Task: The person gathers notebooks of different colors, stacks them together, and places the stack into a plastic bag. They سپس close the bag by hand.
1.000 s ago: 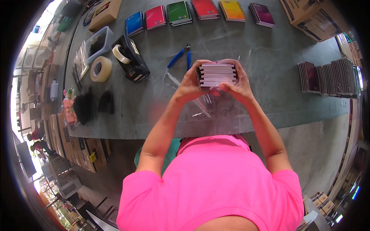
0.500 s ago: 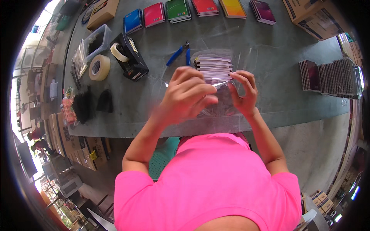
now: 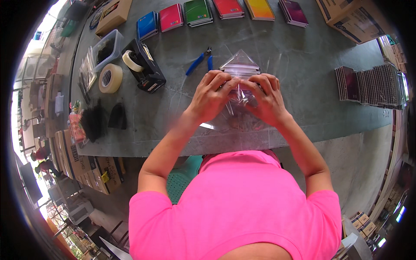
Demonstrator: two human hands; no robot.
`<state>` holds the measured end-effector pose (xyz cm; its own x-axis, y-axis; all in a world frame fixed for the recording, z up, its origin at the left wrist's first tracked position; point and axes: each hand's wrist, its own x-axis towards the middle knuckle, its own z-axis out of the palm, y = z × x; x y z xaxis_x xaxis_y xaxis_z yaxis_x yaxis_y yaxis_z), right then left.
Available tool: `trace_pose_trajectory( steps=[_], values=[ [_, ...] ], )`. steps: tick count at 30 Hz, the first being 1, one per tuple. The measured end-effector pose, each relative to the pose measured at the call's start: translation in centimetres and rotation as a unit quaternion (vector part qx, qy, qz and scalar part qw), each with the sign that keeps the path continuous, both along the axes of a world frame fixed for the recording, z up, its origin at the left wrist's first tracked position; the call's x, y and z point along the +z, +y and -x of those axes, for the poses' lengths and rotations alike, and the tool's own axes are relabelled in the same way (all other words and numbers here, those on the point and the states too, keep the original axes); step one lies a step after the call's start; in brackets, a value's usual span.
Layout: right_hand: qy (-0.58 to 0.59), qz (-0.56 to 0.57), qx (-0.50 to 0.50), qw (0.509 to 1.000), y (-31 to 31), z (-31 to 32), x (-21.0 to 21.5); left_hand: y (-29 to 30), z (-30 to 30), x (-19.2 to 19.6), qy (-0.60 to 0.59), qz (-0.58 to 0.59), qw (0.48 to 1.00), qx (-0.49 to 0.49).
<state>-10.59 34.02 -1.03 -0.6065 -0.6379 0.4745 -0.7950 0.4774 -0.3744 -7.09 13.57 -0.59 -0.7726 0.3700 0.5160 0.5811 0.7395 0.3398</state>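
Note:
A stack of notebooks (image 3: 241, 69), page edges showing, stands on the table in front of me, with clear plastic film (image 3: 241, 58) folded to a point over its far side. My left hand (image 3: 213, 93) and my right hand (image 3: 265, 96) meet at the near side of the stack, each with its fingers pinched on the film. More of the film bunches and hangs between them. My fingers hide the near part of the stack. Blue-handled cutting pliers (image 3: 200, 60) lie just beyond my left hand.
Notebooks, such as the green one (image 3: 198, 12), line the far edge. At left are a tape dispenser (image 3: 145, 65), a tape roll (image 3: 111, 78) and a plastic tub (image 3: 107, 50). Spiral notebooks (image 3: 377, 86) stand in stacks at right, below a cardboard box (image 3: 359, 24).
My left hand, raised and blurred before, has come down to meet the right. Both now pinch the film, and a pointed fold of it has come up over the stack.

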Motion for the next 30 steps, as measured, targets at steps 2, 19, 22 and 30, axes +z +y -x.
trace_pose_trajectory(
  steps=[2, 19, 22, 30],
  values=[
    [-0.002, -0.022, 0.010, 1.000, 0.4, 0.4, 0.2, -0.1, 0.2, 0.0, -0.004, 0.005, 1.000, -0.006],
    [-0.075, 0.032, 0.019, 0.996, -0.5, 1.9, 2.2, -0.8, 1.0, 1.6, -0.035, -0.110, 0.990, -0.081],
    [-0.062, 0.073, -0.011, 0.995, -0.7, 2.0, 2.8, -0.5, 2.2, 2.9, -0.075, -0.114, 0.983, -0.120],
    [-0.281, 0.097, -0.075, 0.952, -0.8, 4.0, 3.2, -0.8, 1.9, 2.5, -0.144, -0.161, 0.974, -0.071]
  ],
)
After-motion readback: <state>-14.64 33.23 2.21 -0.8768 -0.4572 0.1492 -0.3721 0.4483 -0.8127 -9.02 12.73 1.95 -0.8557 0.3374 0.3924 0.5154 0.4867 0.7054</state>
